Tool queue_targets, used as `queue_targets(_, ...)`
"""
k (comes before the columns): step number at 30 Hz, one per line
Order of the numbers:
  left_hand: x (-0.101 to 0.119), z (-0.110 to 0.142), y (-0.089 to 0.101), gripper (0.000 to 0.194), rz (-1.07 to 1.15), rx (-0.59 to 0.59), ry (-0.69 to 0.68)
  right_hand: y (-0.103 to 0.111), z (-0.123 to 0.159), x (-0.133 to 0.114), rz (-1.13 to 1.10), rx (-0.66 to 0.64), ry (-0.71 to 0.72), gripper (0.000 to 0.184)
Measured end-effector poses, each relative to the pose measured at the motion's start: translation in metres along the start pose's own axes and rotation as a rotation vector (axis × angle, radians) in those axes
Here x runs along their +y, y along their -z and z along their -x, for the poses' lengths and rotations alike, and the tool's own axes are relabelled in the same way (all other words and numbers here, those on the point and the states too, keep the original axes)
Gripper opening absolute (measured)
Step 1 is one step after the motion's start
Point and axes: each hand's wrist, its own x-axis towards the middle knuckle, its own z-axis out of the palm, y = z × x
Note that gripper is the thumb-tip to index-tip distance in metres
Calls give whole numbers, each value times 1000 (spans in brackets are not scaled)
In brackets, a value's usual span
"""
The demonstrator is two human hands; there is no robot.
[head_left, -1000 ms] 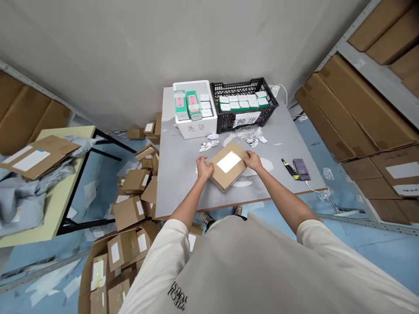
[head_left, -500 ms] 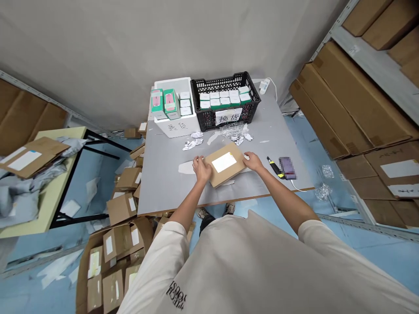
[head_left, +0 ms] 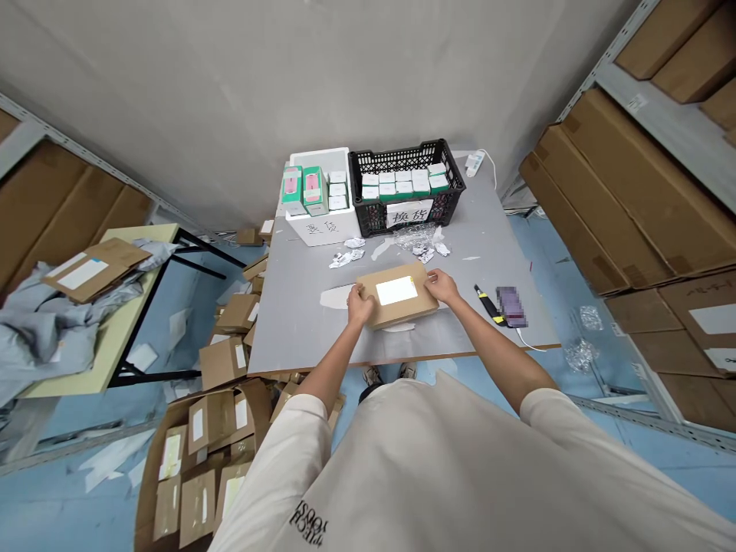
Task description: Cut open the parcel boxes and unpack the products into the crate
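A flat brown cardboard parcel [head_left: 414, 305] with a white label lies on the grey table [head_left: 299, 322] in front of me. My left hand [head_left: 360, 306] grips its left end, fingers curled over the edge. My right hand [head_left: 441, 284] holds its right end the same way. Behind the parcel lie crumpled scraps of paper [head_left: 346, 256] and clear plastic wrap [head_left: 422, 239].
At the table's back stand a white foam box [head_left: 319, 222] and a black plastic crate [head_left: 408, 184], both with small boxes. A utility knife [head_left: 484, 300] and phone [head_left: 510, 306] lie right. Cardboard parcels [head_left: 221, 360] pile on the floor left. Shelves of cartons [head_left: 621, 192] line the right.
Both hands have turned the parcel so its long side lies more square to me. The view has shifted slightly.
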Motion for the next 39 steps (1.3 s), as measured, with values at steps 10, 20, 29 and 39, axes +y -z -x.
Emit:
queue_targets(10,-3,-34,9,58,-3,-25,26,-5,-1,8,-195,-3,-51,57)
queue_targets(20,21,-41,15,67,83,-67,129,-7,0,-16,-456,-7,-164,75)
queue_targets(29,42,-41,29,51,106,127,-46,10,6,-29,-349,239,-109,62)
queue_targets(39,-2,-19,31,43,-136,-37,23,-15,23,9,-98,130,-208,54)
